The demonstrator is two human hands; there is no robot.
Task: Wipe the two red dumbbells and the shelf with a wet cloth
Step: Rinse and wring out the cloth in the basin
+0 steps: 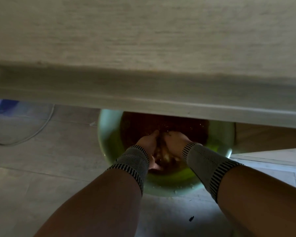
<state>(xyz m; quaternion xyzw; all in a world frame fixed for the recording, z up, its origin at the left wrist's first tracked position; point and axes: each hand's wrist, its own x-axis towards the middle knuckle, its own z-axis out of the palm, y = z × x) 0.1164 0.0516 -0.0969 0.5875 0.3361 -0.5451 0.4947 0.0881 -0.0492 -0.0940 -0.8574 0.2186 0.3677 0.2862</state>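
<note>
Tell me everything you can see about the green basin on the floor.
The green basin is a round, pale green tub, plastic by its look, standing upright on the tiled floor. Its far part is hidden under the edge of a light wood-grain surface. It holds dark brownish water. The left hand and right hand reach down into it, gripping a wet, blurred cloth between them.

- The pale tiled floor carries it all here.
- A green basin sits right on it, directly under where both hands grip, its far edge tucked beneath the wood-grain ledge.
- A thin cable loops over the tiles, well left of the grip.
- A small dark speck lies nearer than the grip.
</note>
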